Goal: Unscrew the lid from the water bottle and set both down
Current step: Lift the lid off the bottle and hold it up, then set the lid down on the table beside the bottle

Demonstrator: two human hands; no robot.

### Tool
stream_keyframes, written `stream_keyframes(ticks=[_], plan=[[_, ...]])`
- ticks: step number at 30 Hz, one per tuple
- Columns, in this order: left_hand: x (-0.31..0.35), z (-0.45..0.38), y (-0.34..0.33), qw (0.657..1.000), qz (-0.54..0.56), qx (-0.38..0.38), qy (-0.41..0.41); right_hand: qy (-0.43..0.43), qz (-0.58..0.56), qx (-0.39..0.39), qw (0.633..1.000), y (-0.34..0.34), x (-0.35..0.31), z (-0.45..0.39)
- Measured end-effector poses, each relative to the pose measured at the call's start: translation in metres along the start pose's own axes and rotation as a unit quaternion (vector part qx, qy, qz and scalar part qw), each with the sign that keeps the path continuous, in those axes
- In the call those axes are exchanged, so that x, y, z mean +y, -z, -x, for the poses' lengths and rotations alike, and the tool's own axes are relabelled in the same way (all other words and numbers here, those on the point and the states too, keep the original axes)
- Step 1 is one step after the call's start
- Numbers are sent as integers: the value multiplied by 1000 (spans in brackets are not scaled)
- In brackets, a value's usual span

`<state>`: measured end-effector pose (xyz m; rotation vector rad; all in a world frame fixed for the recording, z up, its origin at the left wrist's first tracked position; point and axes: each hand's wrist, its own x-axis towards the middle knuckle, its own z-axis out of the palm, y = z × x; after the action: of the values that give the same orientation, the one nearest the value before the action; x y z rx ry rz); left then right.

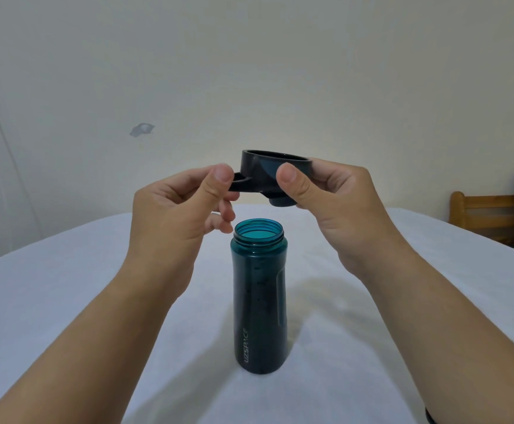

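Note:
A dark teal water bottle stands upright and uncapped on the white-covered table, its threaded mouth showing. Above the mouth, clear of it, hangs the dark lid, turned with its hollow side up. My left hand pinches the lid's carry loop between thumb and fingers. My right hand grips the lid's round body, thumb on the near wall. Neither hand touches the bottle.
A wooden chair back with a dark item on it stands at the far right beyond the table's edge. A pale wall with a small scuff rises behind the table.

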<state>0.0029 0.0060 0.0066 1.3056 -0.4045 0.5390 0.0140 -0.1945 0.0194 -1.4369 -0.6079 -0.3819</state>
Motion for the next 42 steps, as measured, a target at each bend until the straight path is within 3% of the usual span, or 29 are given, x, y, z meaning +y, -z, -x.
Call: stream_keyframes(ticks=[9, 13, 18, 21, 36, 42], plan=[[-9, 0, -1, 997, -73, 13, 7, -13, -12, 6, 1000, 2, 8, -3], [-16, -6, 11, 987, -122, -91, 57, -31, -4, 21, 999, 5, 10, -4], [-25, -4, 21, 924, -221, -253, 182, -50, 1, 37, 998, 7, 11, -5], [-32, -1, 19, 897, -240, -326, 179, -51, -3, 36, 998, 7, 11, -5], [-57, -1, 19, 942, -171, -247, 149, -53, 2, 38, 998, 10, 26, -9], [-68, -5, 22, 965, -159, -172, 115, -61, 0, 59, 996, 15, 35, -12]])
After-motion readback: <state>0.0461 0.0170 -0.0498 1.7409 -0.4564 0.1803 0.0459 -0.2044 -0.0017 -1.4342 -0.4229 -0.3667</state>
